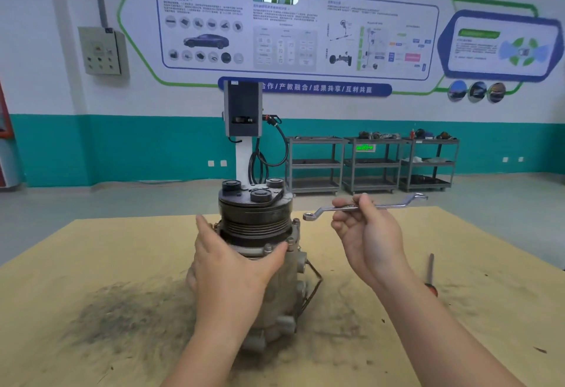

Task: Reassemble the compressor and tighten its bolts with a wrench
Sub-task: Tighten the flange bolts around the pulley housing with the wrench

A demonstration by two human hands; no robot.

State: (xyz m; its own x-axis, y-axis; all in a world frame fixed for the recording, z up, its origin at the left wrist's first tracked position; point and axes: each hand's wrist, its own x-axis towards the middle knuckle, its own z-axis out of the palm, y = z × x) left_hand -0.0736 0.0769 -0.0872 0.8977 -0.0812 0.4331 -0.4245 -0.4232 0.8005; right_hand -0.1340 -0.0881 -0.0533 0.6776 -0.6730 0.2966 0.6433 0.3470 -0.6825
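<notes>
The compressor [260, 221] stands upright in the middle of the table, its black pulley and clutch plate on top and its grey body below. My left hand [232, 261] wraps around its near side just under the pulley, thumb to the right by a flange bolt [268, 247]. My right hand [367, 234] is raised to the right of the compressor and pinches a silver double-ended ring wrench [363, 207] near its middle. The wrench lies roughly level in the air, its left ring close to the pulley but apart from it.
The table [91, 264] is covered with tan board, smeared dark with grime in front of the compressor. A red-handled screwdriver [430, 273] lies to the right, partly behind my right forearm. Beyond the table are a charging post [243, 130] and metal shelf carts [373, 163].
</notes>
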